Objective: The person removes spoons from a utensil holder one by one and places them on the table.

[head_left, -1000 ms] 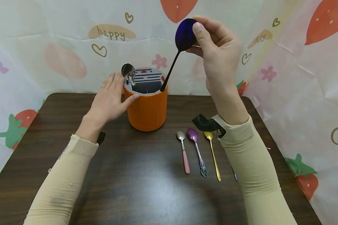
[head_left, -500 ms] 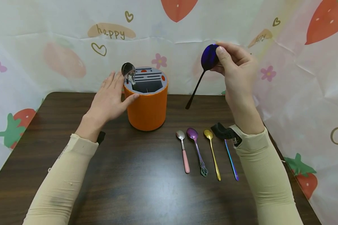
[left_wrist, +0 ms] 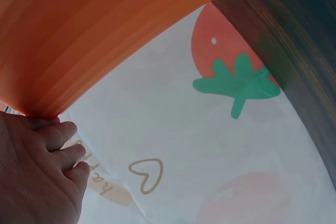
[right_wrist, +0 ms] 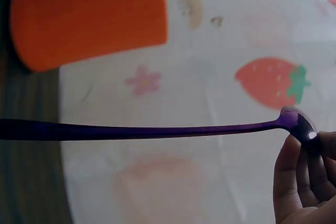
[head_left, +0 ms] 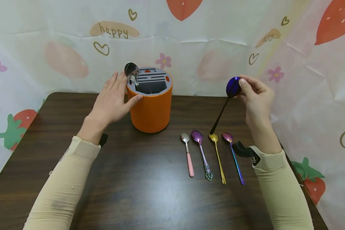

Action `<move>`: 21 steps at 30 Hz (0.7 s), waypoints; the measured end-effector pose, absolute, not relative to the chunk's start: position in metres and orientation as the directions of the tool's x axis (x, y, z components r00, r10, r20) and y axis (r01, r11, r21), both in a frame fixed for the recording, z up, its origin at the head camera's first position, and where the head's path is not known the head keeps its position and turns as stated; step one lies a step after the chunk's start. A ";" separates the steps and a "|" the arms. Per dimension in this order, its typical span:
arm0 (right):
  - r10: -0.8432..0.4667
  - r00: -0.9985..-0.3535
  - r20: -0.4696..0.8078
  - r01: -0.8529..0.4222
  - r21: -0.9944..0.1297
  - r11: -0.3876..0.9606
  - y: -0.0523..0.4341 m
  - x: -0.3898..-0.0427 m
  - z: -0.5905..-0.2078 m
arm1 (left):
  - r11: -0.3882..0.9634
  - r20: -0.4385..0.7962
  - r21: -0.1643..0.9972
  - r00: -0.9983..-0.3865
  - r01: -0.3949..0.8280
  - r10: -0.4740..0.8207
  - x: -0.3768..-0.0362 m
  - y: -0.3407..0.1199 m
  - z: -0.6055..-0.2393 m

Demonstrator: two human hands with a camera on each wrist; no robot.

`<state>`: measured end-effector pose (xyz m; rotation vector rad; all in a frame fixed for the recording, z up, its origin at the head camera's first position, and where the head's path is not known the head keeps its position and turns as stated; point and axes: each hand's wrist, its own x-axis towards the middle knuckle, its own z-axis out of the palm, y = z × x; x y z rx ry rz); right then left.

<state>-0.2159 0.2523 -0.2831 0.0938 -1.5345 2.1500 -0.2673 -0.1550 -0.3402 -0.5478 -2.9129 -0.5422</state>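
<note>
My right hand [head_left: 257, 100] pinches a dark blue-purple spoon [head_left: 233, 87] by its bowl, the handle slanting down to the left above the table. In the right wrist view the spoon [right_wrist: 173, 132] stretches sideways from the fingertips. My left hand [head_left: 109, 99] rests with straight fingers against the left side of an orange cylindrical holder [head_left: 150, 115] that has a grey slotted top. A silver spoon [head_left: 131, 70] stands in that holder, bowl up. The left wrist view shows the hand [left_wrist: 39, 166] touching the orange wall [left_wrist: 105, 30].
Below the right hand lie a pink-handled spoon [head_left: 189, 155], a purple spoon [head_left: 202, 153], a gold spoon [head_left: 217, 159] and a rainbow-coloured spoon [head_left: 235, 159], side by side on the dark wooden table [head_left: 132, 191]. A printed cloth [head_left: 189, 57] hangs behind the table.
My right hand has moved right and down with the dark spoon, away from the holder's top toward the row of spoons. The left hand has stayed against the holder.
</note>
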 end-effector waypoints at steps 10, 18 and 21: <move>0.386 -0.912 0.142 -0.254 -0.933 -0.256 0.302 -0.198 -0.330 | 0.868 0.189 0.320 -0.924 0.379 0.333 -0.268 -0.154 -0.340; 0.343 -0.938 0.046 -0.130 -0.965 -0.226 0.333 -0.188 -0.362 | 0.871 0.189 0.319 -0.926 0.373 0.327 -0.268 -0.155 -0.340; 0.303 -0.953 -0.003 -0.058 -0.980 -0.193 0.346 -0.184 -0.371 | 0.871 0.189 0.321 -0.927 0.371 0.325 -0.268 -0.155 -0.340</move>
